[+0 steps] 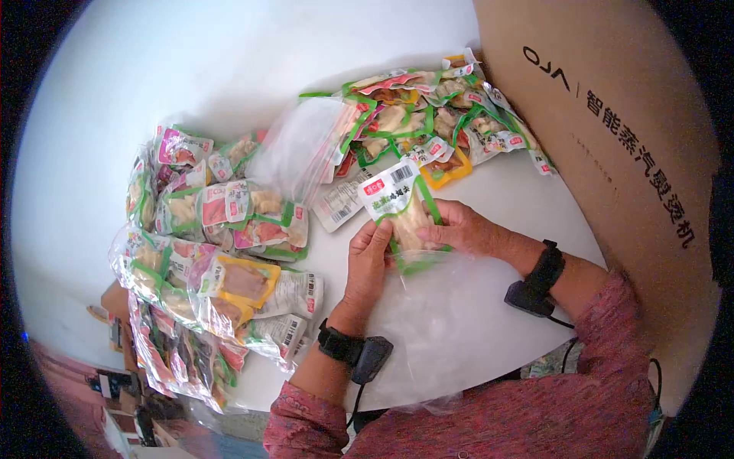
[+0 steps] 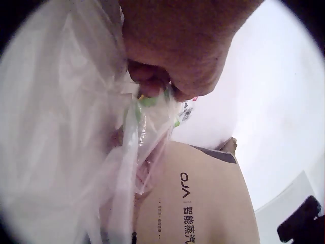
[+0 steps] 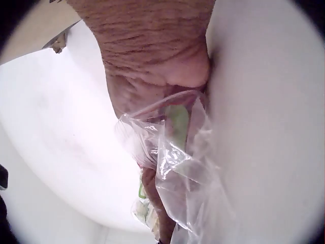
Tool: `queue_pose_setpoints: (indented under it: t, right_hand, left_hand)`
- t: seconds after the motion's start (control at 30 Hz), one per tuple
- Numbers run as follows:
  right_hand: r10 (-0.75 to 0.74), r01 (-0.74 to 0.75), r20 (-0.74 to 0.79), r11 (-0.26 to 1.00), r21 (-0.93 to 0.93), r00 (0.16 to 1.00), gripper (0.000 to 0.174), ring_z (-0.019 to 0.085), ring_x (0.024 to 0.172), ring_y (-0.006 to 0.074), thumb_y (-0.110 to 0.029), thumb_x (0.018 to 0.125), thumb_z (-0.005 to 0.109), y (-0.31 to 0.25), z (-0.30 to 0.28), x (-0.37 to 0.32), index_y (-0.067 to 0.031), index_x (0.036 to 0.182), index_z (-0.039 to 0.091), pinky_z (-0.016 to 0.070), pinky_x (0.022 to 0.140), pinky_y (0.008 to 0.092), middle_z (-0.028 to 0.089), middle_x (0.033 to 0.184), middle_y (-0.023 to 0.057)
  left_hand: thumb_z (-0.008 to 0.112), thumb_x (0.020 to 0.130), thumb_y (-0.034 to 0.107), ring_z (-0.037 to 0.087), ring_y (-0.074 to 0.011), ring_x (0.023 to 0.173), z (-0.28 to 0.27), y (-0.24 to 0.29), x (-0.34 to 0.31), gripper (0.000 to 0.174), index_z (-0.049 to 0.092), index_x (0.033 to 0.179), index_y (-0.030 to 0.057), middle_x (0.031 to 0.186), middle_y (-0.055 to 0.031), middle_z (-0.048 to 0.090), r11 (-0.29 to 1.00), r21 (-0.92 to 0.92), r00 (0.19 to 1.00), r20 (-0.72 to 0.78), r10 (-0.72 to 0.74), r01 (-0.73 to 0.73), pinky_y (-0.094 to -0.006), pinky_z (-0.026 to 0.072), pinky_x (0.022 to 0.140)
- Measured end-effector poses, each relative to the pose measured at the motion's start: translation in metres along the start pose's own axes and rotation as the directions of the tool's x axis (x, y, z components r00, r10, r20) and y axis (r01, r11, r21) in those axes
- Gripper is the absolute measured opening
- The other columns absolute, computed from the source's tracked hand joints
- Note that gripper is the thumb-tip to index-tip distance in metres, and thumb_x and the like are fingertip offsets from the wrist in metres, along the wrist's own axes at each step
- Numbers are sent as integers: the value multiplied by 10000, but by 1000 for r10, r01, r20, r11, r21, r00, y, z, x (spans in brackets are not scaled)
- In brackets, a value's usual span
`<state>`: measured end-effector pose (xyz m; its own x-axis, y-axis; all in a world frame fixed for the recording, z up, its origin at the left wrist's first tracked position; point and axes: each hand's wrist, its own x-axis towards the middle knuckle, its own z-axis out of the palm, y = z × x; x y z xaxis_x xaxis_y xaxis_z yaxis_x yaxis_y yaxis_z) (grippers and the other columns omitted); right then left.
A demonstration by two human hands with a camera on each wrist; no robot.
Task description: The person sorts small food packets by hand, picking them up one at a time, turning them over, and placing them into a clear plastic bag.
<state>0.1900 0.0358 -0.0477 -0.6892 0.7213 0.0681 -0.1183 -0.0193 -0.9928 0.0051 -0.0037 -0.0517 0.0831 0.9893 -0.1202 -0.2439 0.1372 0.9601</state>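
In the head view a snack packet (image 1: 394, 188) with a white top, a barcode and green edges is held between both hands. My left hand (image 1: 368, 256) pinches its left side, the thumb on the front. On its right side my right hand (image 1: 468, 229) grips it, thumb across the pale food inside. A clear plastic bag (image 1: 451, 306) surrounds the packet's lower end and spreads below the hands. Both wrist views show the filmy bag (image 3: 185, 168) hanging by the fingers, with a green packet edge (image 3: 177, 124) visible through it; most fingertips are hidden there.
Clear bags filled with packets (image 1: 229, 206) are piled on the left of the white table (image 1: 566, 222). More loose packets (image 1: 413, 115) lie in a heap at the back, beside an empty-looking clear bag (image 1: 294, 149). A large cardboard box (image 1: 612, 153) stands along the right side.
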Motion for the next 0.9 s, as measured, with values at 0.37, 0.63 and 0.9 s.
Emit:
queue_pose_setpoints:
  t: [0.37, 0.63, 0.9]
  right_hand:
    - [12, -7, 66, 997, -77, 998, 283, 466, 673, 52, -258, 863, 514, -1, 2, -3, -41, 1044, 523, 398, 591, 209, 528, 777, -27]
    - [12, -8, 59, 998, -67, 998, 269, 452, 637, 53, -287, 848, 534, 4, 0, -1, -54, 984, 541, 388, 578, 205, 518, 744, -33]
    - [90, -79, 97, 990, -117, 991, 287, 462, 706, 34, -289, 851, 533, 1, -2, -2, -69, 1036, 532, 399, 624, 200, 535, 823, -41]
  left_hand:
    - [450, 894, 284, 540, -56, 662, 10, -2, -4, 278, 582, 914, 40, 810, -11, 595, 978, -146, 986, -94, 136, -149, -182, 425, 557]
    - [509, 846, 108, 582, -144, 842, 11, 0, -6, 180, 572, 996, 31, 951, -64, 607, 956, -257, 988, 5, 151, -145, -280, 475, 742]
    - [438, 892, 268, 563, -172, 888, 3, -6, -2, 286, 523, 1026, 30, 989, -82, 582, 977, -194, 996, -46, 77, -84, -300, 457, 783]
